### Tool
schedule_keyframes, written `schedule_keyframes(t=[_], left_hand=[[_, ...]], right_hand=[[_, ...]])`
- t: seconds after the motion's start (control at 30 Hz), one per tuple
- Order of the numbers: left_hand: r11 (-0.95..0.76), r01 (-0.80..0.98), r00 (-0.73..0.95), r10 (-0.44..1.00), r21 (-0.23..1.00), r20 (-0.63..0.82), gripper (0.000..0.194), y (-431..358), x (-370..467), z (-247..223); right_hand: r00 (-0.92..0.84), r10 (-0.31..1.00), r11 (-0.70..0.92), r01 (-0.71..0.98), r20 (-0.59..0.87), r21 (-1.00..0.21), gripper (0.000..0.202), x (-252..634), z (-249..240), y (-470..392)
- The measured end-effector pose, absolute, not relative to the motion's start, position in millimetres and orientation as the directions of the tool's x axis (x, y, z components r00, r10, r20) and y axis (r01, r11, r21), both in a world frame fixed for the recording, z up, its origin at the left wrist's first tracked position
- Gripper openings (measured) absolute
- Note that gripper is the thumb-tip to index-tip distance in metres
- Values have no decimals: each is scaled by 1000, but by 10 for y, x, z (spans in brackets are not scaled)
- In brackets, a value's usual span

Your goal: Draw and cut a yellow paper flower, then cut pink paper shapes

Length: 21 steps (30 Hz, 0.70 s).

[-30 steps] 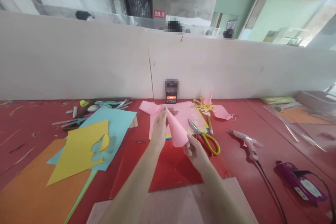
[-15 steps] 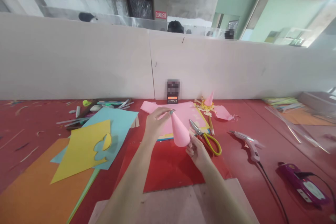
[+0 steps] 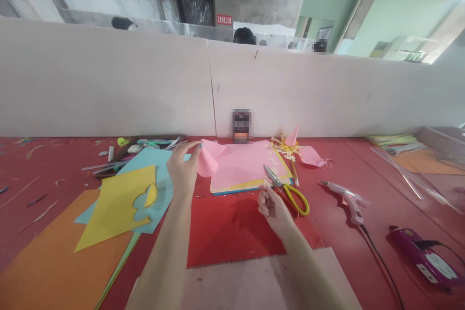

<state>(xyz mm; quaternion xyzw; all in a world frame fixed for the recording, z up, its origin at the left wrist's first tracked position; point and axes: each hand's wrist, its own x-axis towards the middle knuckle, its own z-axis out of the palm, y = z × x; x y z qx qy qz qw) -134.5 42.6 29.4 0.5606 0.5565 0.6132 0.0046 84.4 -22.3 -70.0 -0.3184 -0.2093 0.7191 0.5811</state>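
Observation:
My left hand [image 3: 184, 170] pinches the pink paper cone [image 3: 207, 162] at its upper end, above the left edge of the pink sheet [image 3: 250, 162]. The cone hangs beside my fingers with its wide mouth facing right and down. My right hand [image 3: 273, 206] hovers over the red sheet [image 3: 232, 232], with its fingers curled and nothing in them. It is just left of the yellow-handled scissors [image 3: 288, 189].
Yellow paper [image 3: 116, 206], blue paper [image 3: 160, 162] and orange paper [image 3: 39, 261] lie at the left. At the right are a glue gun [image 3: 345, 196] with its cord and a purple device [image 3: 425, 256]. A small pink cone [image 3: 292, 136], a phone [image 3: 241, 128] and a pale partition [image 3: 109, 82] are behind.
My left hand has carried the pink cone up and to the left, away from my right hand. My right hand has let go of the cone's rim and stays near the scissors.

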Motion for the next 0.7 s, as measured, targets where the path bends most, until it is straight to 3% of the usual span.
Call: schedule_keyframes(t=[0.3, 0.5, 0.7], left_hand=[[-342, 713, -341, 593, 611, 730, 12, 511, -1399, 74], [-176, 711, -459, 617, 681, 639, 14, 589, -1530, -71], [-197, 715, -460, 589, 671, 664, 15, 595, -1555, -74]], right_hand=[[-135, 970, -237, -695, -202, -679, 24, 843, -687, -238], [-112, 972, -226, -677, -205, -701, 25, 834, -660, -249], [-116, 972, -228, -674, -204, -703, 24, 841, -665, -249]])
